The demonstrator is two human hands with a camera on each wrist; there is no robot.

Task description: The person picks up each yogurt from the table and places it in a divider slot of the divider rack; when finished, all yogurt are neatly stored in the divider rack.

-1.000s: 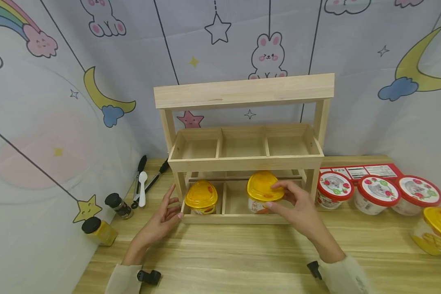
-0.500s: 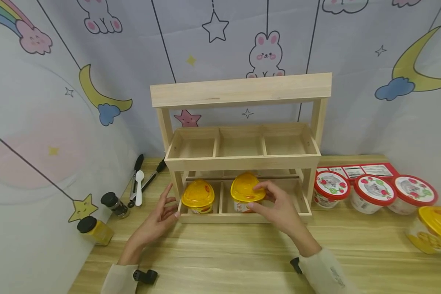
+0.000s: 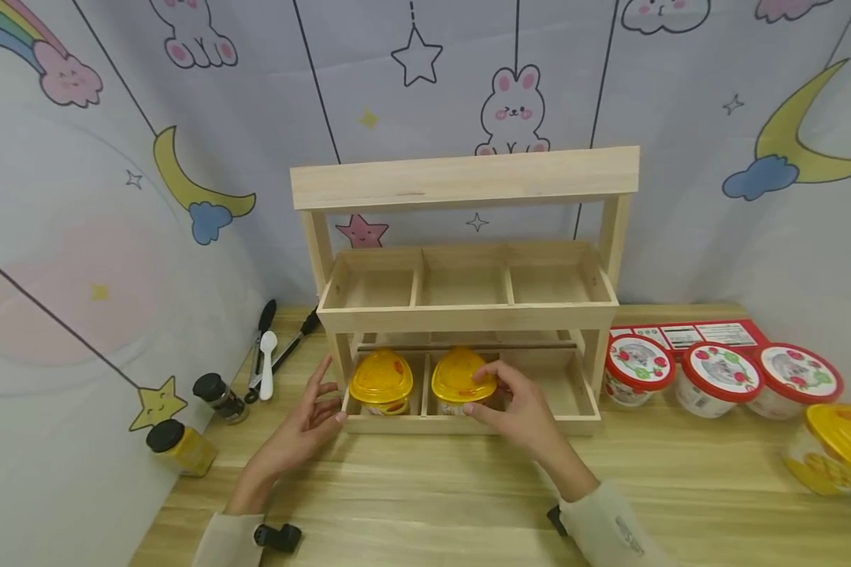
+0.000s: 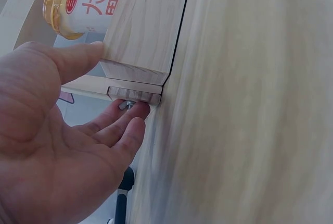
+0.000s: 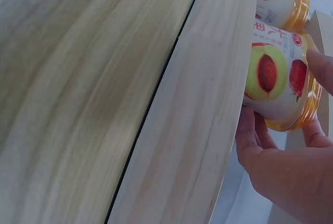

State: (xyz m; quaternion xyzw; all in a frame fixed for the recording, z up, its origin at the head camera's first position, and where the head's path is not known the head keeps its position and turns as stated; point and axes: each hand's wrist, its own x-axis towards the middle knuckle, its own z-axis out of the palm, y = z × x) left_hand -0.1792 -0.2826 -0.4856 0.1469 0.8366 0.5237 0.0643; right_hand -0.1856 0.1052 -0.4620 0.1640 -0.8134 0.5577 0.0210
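Note:
My right hand [image 3: 521, 409] grips a yellow-lidded fruit tub [image 3: 459, 376] in the lower middle compartment of the two-tier wooden rack [image 3: 468, 319]. Fruit pictures show on the side of this held tub [image 5: 273, 73] in the right wrist view, with thumb and fingers on either side of it. A matching yellow-lidded tub [image 3: 381, 379] stands in the lower left compartment. At the rack's lower left corner, my left hand [image 3: 299, 433] holds the frame. In the left wrist view its thumb lies on the front board [image 4: 138, 31] and its fingertips meet the end piece beside a small metal fastener [image 4: 126, 104].
To the right are several red-lidded tubs [image 3: 721, 378], a red box [image 3: 712, 332] behind them and another yellow-lidded tub [image 3: 833, 449]. Two black-capped jars [image 3: 184, 449], a white spoon [image 3: 267, 366] and black-handled tongs [image 3: 294, 346] lie left of the rack. A patterned cloth [image 3: 255, 94] hangs behind.
My right hand has brought its tub leftward and down into the lower middle compartment, beside the other tub. The left hand has stayed at the rack's corner.

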